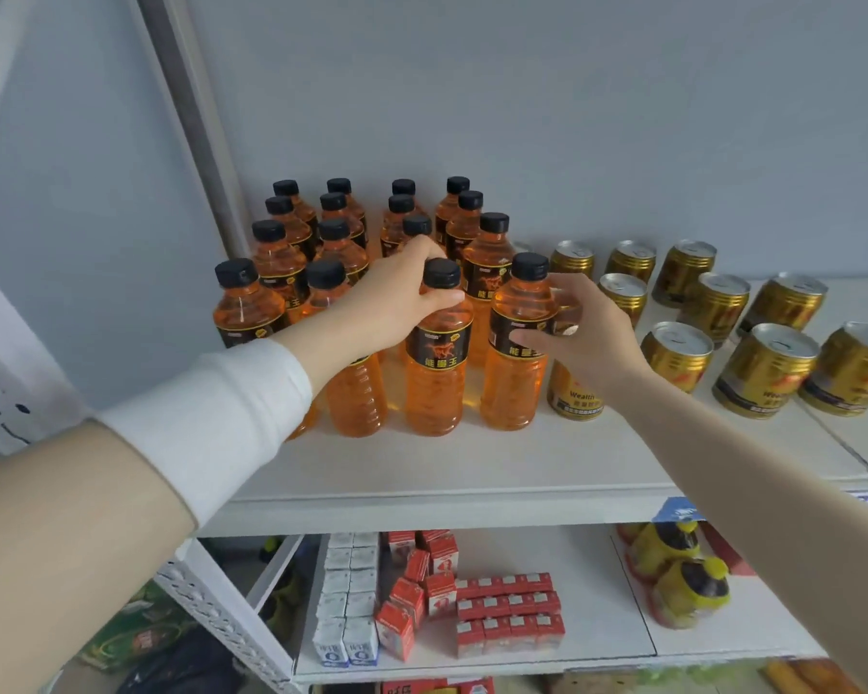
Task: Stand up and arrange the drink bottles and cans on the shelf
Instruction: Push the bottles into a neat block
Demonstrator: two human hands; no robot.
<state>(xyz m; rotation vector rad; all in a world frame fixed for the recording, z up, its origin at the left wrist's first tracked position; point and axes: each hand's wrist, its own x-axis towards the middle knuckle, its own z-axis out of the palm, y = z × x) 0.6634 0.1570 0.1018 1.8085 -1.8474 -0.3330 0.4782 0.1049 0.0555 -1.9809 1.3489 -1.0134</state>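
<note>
Now, front row of the shelf (pixel 472 458): my left hand (pixel 397 293) wraps the shoulder of one orange bottle (pixel 437 363); my right hand (pixel 582 333) pinches the label band of its neighbour (pixel 517 353). Both full, heavy, slick plastic; hold below the cap.

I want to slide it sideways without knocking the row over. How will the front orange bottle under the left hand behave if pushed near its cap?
The orange bottle looks full, so probably heavy. Tall and narrow, it may tip against its neighbours. Pushing lower seems safer.
</note>
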